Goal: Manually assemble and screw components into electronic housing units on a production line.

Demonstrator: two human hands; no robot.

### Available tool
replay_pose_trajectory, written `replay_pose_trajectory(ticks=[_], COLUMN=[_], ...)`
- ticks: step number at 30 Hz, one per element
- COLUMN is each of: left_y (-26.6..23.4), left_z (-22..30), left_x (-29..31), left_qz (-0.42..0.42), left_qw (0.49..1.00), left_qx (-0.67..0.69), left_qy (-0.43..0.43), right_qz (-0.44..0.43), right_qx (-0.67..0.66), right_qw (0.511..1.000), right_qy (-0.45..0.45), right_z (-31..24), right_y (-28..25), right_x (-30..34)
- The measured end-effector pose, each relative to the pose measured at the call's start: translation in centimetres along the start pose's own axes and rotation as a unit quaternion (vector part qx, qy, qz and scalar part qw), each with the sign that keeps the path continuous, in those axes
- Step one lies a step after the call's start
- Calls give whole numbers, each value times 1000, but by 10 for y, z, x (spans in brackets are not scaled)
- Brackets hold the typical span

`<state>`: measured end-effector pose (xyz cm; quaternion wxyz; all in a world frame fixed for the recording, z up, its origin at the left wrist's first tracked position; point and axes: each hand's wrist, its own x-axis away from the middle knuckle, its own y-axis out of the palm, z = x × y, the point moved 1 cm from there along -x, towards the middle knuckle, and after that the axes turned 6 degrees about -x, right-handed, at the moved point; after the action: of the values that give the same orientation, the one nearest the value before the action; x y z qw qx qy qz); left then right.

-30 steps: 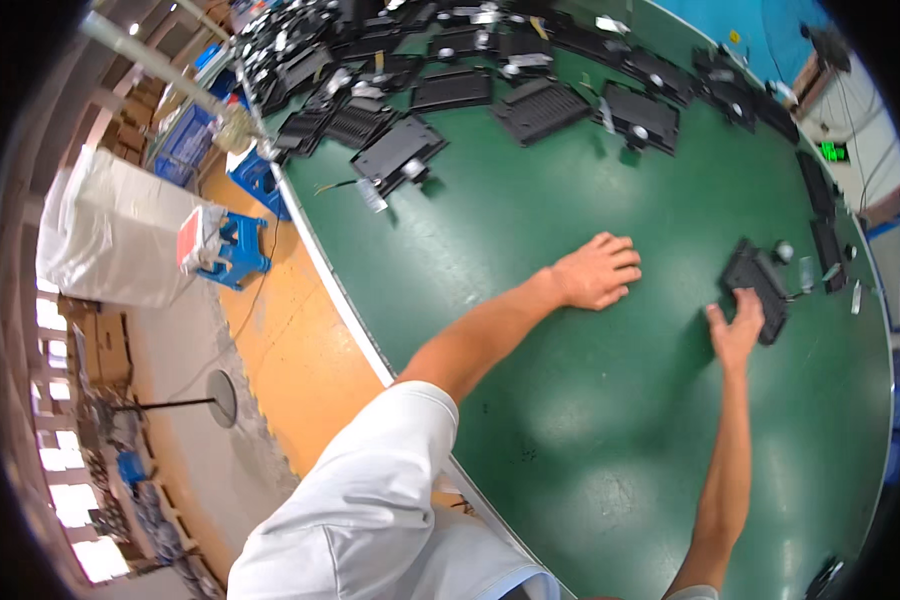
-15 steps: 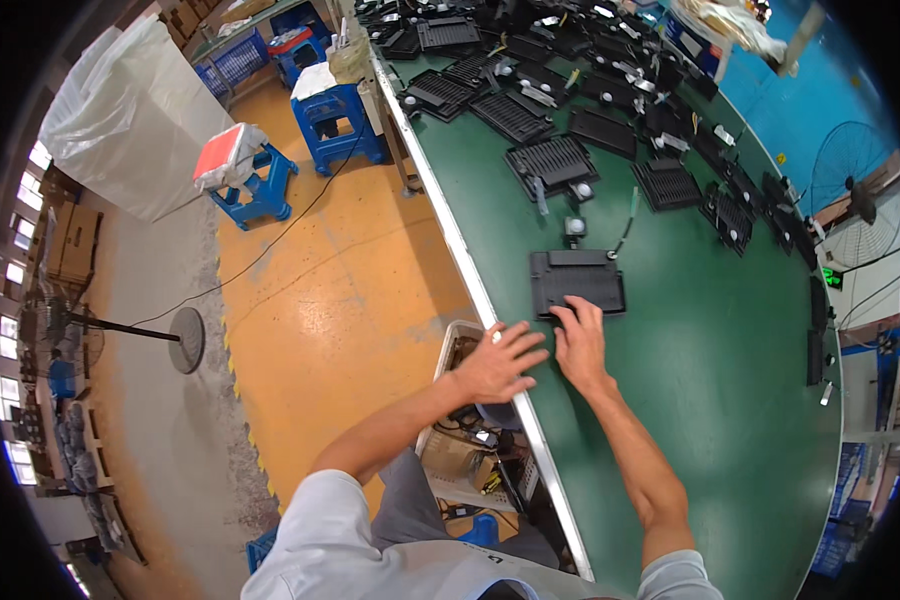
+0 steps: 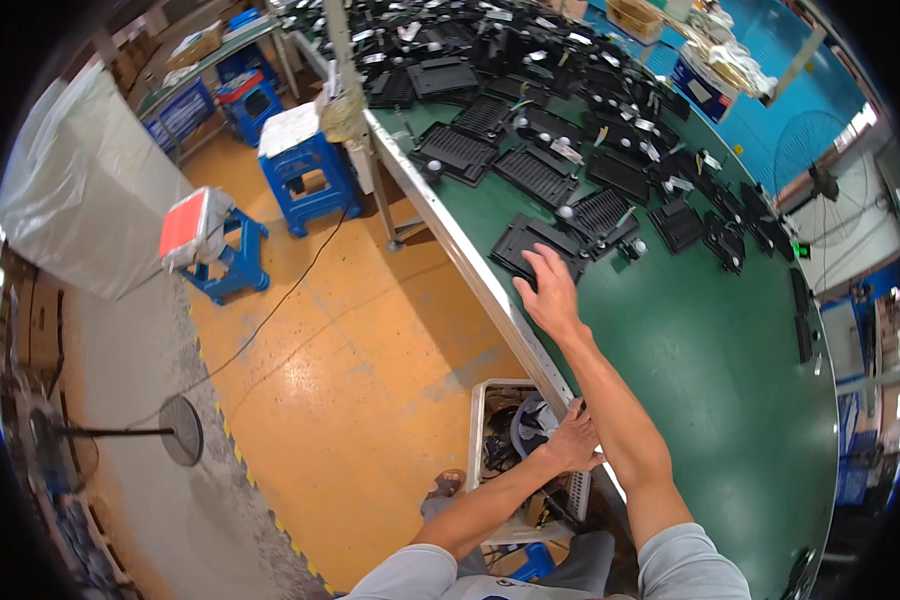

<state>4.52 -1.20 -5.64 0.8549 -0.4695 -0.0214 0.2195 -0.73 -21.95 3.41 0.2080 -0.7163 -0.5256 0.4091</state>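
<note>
Many black panels point(image 3: 536, 175) already lie on the table point(image 3: 710, 350), 11–2 o'clock, with one panel point(image 3: 520, 236) under my loosely spread right hand point(image 3: 553, 298); left hand point(image 3: 573, 442), 6 o'clock, grip unclear.

Well left of the right grip point(image 3: 553, 296), a blue stool point(image 3: 315, 158) and a red-topped stool point(image 3: 182, 230) stand on the orange floor point(image 3: 300, 350), a white plastic bag point(image 3: 88, 190) beyond them. Just left of the left grip point(image 3: 573, 442) sits a pale crate point(image 3: 477, 430).

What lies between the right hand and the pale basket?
In the head view, from right hand to basket: a sliver of green tabletop, its metal edge, then orange floor.
</note>
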Motion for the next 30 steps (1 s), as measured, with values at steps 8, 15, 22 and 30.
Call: replay_pose_trajectory(ticks=[8,15,22,30], left_y=[-14,-4,-2,-34], left_z=[1,-2,-2,12], left_x=[1,-2,-7,-22], left_qz=[35,79,70,-196], left_qw=[999,995,993,975], left_qx=[-39,-35,2,-100], left_qy=[-10,51,93,-6], right_qz=[-65,-102,10,207], right_qx=[35,89,-108,-164], right_qw=[989,960,971,850], right_qy=[127,247,215,456], right_z=[28,10,-5,-108], right_y=[-3,74,-38,-161], right_x=[58,-8,113,418])
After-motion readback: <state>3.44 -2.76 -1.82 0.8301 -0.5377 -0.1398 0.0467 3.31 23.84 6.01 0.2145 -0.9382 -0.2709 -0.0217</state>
